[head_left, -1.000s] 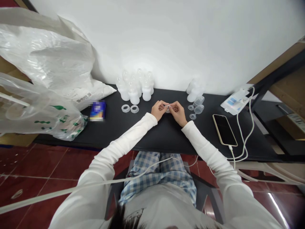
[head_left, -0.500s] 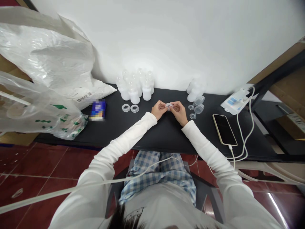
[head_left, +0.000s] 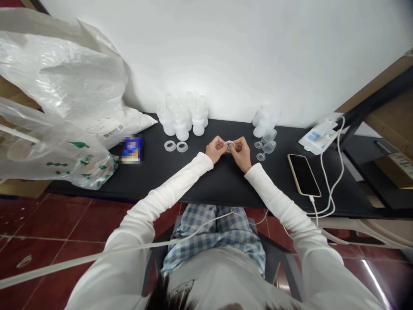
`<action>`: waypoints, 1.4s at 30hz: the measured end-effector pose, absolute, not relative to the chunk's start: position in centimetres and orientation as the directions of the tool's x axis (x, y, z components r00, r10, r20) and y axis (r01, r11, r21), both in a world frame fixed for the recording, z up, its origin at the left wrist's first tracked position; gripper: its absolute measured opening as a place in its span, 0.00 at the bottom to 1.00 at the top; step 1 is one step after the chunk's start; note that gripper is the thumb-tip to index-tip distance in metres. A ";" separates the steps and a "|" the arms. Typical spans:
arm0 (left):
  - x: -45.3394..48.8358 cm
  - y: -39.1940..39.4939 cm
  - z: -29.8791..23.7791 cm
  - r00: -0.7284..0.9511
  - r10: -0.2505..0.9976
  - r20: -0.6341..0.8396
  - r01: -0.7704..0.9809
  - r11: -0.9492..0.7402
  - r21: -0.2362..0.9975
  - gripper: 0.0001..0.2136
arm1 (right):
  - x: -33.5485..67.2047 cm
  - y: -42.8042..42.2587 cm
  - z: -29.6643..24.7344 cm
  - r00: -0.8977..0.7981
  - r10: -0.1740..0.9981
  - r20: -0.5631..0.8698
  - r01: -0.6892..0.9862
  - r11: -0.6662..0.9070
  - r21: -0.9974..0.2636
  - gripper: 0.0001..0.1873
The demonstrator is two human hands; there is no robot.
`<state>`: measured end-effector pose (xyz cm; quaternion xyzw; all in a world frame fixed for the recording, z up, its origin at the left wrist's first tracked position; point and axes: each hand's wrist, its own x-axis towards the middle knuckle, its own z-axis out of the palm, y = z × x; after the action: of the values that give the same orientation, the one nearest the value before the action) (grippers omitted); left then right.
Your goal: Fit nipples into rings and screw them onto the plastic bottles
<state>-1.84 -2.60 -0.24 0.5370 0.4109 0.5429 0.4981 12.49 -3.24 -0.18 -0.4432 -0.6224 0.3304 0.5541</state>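
Between my two hands is a white bottle collar ring, held up just above the black table. My left hand is closed, pinching the ring's left side. My right hand grips the right side, its thumb over the opening; whether a nipple sits inside I cannot make out. Left of my hands, two loose collar rings lie flat. To the right are clear nipples with wide flat rims, lying on their sides.
Several white baby bottles with clear domed tops stand against the wall. More white bottle parts sit right of centre. A blue box and plastic bags are at left; a phone on a cable and a power strip at right.
The ring has tilted, so its round opening now faces me more. My right hand has shifted slightly left and its thumb has moved over the opening.
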 end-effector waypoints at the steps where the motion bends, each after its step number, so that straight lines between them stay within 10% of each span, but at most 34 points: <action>1: -1.9 -2.6 -0.3 0.073 0.980 0.184 -0.103 -0.176 0.979 0.13 | 12.5 -3.2 -0.1 0.008 0.919 0.395 0.192 0.386 -0.902 0.23; 10: -1.7 -1.3 -0.6 0.070 0.961 0.267 -0.114 -0.258 0.959 0.09 | 13.4 -1.8 0.1 -0.088 0.988 0.124 -0.069 0.118 -0.991 0.28; 19: 2.3 2.2 -1.3 0.117 0.959 0.257 -0.030 -0.255 0.966 0.13 | 15.4 -2.5 2.5 0.406 0.709 0.577 0.452 0.393 -0.801 0.21; 28: 12.4 9.0 -1.0 0.095 0.927 0.362 0.140 -0.372 0.917 0.27 | 17.6 -1.5 2.5 0.592 0.486 0.643 0.571 0.310 -0.760 0.21; 42: 1.0 1.6 -0.2 0.128 0.870 0.477 0.352 -0.489 0.798 0.21 | 17.0 -1.0 1.9 0.408 0.706 0.579 0.395 0.436 -0.809 0.21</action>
<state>0.96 1.55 -0.15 0.7046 0.4336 0.4981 0.2597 17.04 -1.04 1.88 -0.5179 -0.5314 0.1178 0.6599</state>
